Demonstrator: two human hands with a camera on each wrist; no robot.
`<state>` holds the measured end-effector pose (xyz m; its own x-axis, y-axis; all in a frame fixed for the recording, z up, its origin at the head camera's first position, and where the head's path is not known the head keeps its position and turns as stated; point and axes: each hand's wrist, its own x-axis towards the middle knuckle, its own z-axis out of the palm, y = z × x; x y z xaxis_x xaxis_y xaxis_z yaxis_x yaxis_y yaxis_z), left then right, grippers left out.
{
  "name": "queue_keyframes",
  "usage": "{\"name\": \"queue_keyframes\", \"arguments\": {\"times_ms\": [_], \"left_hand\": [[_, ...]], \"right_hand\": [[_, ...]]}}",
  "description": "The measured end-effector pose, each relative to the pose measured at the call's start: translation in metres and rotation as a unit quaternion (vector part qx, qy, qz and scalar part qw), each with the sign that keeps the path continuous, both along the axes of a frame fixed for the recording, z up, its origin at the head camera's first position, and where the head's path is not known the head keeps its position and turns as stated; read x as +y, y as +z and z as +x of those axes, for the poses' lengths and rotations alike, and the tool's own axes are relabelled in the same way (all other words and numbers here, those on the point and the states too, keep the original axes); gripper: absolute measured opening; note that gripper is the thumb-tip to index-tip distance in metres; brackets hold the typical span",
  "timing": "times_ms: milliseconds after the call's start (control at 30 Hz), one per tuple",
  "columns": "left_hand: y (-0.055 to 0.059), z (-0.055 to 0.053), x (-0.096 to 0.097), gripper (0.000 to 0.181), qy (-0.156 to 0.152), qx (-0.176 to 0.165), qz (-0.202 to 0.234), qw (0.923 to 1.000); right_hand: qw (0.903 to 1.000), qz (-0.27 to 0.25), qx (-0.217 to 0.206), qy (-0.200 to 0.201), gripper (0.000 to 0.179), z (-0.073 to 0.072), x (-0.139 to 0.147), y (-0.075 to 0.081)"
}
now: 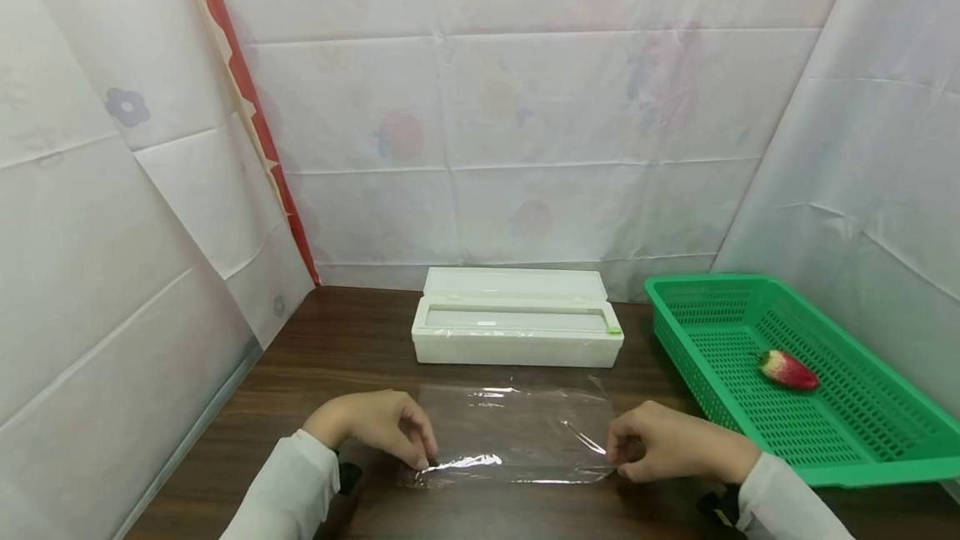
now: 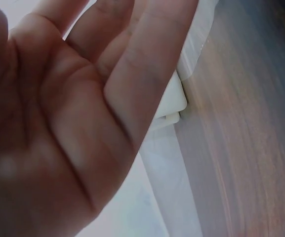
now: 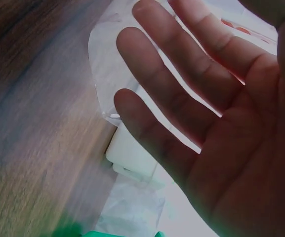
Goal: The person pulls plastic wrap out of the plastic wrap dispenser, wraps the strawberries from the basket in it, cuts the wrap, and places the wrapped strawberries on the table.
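Observation:
A sheet of clear plastic wrap [image 1: 517, 427] is spread over the dark wooden table, with bright glints along its near edge. At its near left corner, my left hand [image 1: 378, 423] pinches the film between thumb and fingertips. My right hand [image 1: 671, 444] pinches the right edge near the opposite corner. In the left wrist view the left palm [image 2: 78, 123] hides much of the film. The right wrist view shows the other fingers of the right hand [image 3: 206, 113] spread apart, with the film behind them; the pinch itself is out of sight there.
Behind the film stands a white cling-film box [image 1: 517, 350] with its lid raised and a small green slider at its right end. To the right, a green plastic basket [image 1: 877, 473] contains one red and cream fruit [image 1: 789, 370]. White patterned sheets [image 1: 525, 107] enclose the table.

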<state>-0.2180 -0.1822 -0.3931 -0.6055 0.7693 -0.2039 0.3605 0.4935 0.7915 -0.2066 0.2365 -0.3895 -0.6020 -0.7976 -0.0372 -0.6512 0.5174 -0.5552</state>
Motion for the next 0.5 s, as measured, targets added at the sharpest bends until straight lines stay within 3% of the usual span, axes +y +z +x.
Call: {"name": "queue_keyframes", "arguments": {"times_ms": [233, 500], "left_hand": [[0.0025, 0.0005, -0.0003, 0.017, 0.012, 0.012, -0.008, 0.9998], [0.0028, 0.0018, -0.001, 0.017, 0.021, 0.013, -0.014, 0.9996]], "right_hand": [[0.9995, 0.007, -0.031, 0.006, 0.007, 0.003, 0.0028, 0.0019], [0.9999, 0.011, 0.007, -0.002, 0.023, 0.0013, 0.0028, 0.0014]]}}
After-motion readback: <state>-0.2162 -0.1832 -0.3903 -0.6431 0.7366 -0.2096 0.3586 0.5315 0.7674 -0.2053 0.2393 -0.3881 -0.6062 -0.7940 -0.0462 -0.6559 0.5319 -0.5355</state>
